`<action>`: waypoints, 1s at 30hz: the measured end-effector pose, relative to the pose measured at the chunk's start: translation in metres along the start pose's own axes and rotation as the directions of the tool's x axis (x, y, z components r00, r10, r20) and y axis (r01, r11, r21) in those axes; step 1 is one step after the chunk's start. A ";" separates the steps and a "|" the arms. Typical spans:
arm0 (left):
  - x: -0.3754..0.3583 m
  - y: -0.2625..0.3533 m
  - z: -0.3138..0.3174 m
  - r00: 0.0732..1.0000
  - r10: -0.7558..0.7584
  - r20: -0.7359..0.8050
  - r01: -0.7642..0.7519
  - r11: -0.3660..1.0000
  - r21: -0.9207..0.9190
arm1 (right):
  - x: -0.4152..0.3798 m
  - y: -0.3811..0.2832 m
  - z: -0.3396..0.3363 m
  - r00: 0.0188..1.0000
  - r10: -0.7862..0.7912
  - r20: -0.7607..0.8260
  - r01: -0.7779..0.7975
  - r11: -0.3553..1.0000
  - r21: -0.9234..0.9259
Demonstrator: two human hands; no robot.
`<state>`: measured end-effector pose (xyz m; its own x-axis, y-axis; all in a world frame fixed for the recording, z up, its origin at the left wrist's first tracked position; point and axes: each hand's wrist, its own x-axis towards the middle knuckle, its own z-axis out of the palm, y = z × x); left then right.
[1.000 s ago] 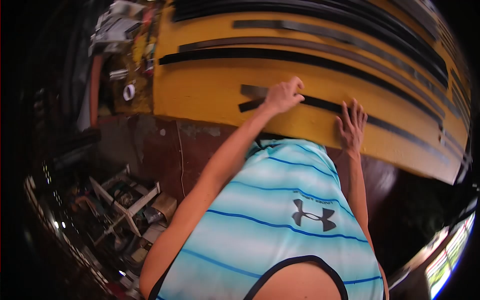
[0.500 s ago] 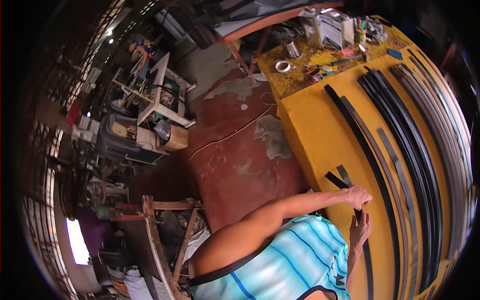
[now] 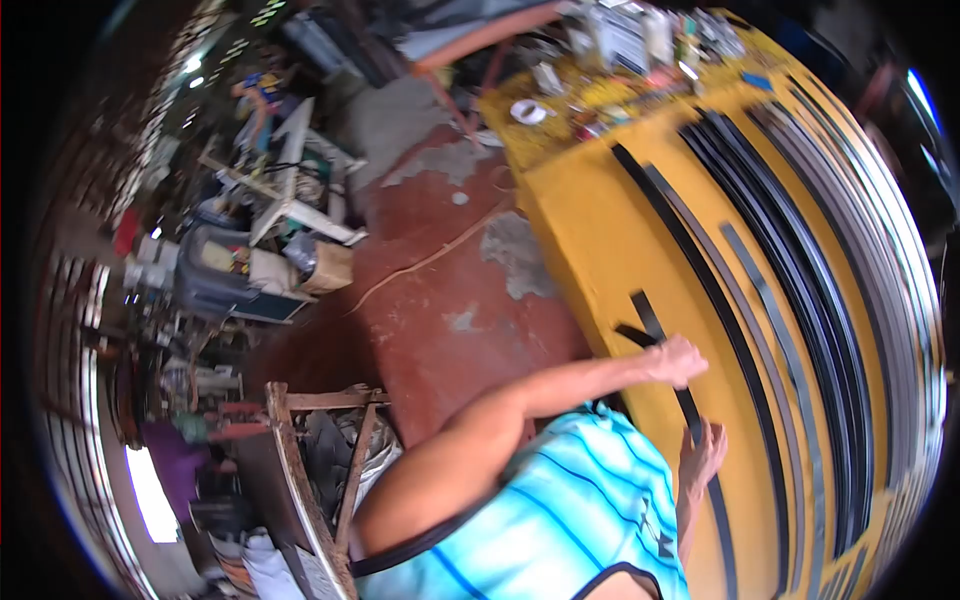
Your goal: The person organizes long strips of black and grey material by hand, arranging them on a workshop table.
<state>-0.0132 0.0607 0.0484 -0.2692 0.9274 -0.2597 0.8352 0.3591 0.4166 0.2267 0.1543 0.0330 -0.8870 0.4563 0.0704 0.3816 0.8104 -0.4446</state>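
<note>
A long black strip (image 3: 718, 520) runs along the near side of the yellow-covered table (image 3: 580, 230). My left hand (image 3: 678, 362) is closed around it near its far part, knuckles up. Beyond that fist two dark ends (image 3: 647, 315) stick out in a V. Lower down, my right hand (image 3: 706, 452) grips the same strip between thumb and fingers. A short stretch of strip shows taut between the two hands. Just to their right lies another long black strip (image 3: 712, 290), with a thin brownish strip (image 3: 735, 285) beside it.
More strips lie lengthwise on the table: a grey one (image 3: 765, 285), a black bundle (image 3: 790, 270) and grey-brown lengths (image 3: 840, 210). A white tape roll (image 3: 527, 112) and cluttered tools stand at the far end. A wooden frame (image 3: 300, 480) is at my left, near a cardboard box (image 3: 327, 268).
My hands have moved apart, baring more strip between them. The two ends beyond my left hand have shifted, one now reaching farther out. The whole view has swung slightly.
</note>
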 end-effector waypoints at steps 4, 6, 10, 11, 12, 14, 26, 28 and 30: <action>-0.001 -0.008 -0.001 1.000 0.021 -0.015 -0.019 0.989 0.143 | 0.005 0.005 0.008 1.000 0.006 -0.023 -0.007 0.998 -0.063; -0.006 -0.026 -0.014 0.996 -0.015 0.090 0.006 0.995 0.096 | 0.009 0.001 0.006 0.998 0.012 -0.065 -0.017 0.997 -0.073; -0.012 -0.070 -0.038 0.985 0.016 0.170 -0.016 1.000 -0.005 | 0.007 -0.011 0.010 0.984 0.177 -0.014 -0.178 0.983 -0.044; -0.012 -0.081 -0.039 0.989 0.043 0.139 -0.032 0.997 -0.075 | 0.005 -0.013 0.009 0.975 0.221 -0.006 -0.221 0.973 -0.061; -0.012 -0.087 -0.042 0.983 0.081 0.162 -0.067 0.993 -0.093 | 0.005 -0.016 0.008 0.964 0.264 -0.004 -0.264 0.964 -0.030; -0.008 -0.095 -0.056 0.979 0.078 0.191 -0.041 0.981 -0.192 | 0.008 -0.026 0.007 0.938 0.346 -0.005 -0.346 0.938 -0.013; 0.017 -0.105 -0.051 0.909 0.326 0.261 -0.248 0.924 -0.291 | 0.038 -0.076 0.031 0.933 0.342 -0.108 -0.344 0.939 0.000; 0.019 -0.106 -0.052 0.900 0.300 0.316 -0.195 0.925 -0.326 | 0.040 -0.073 0.031 0.936 0.330 -0.118 -0.333 0.943 -0.006; 0.021 -0.108 -0.049 0.893 0.327 0.308 -0.223 0.918 -0.328 | 0.040 -0.072 0.030 0.944 0.307 -0.121 -0.310 0.951 -0.009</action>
<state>-0.1330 0.0463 0.0407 0.1806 0.9139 -0.3637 0.6693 0.1568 0.7263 0.1563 0.1034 0.0413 -0.6891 0.7237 0.0383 0.6400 0.6325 -0.4363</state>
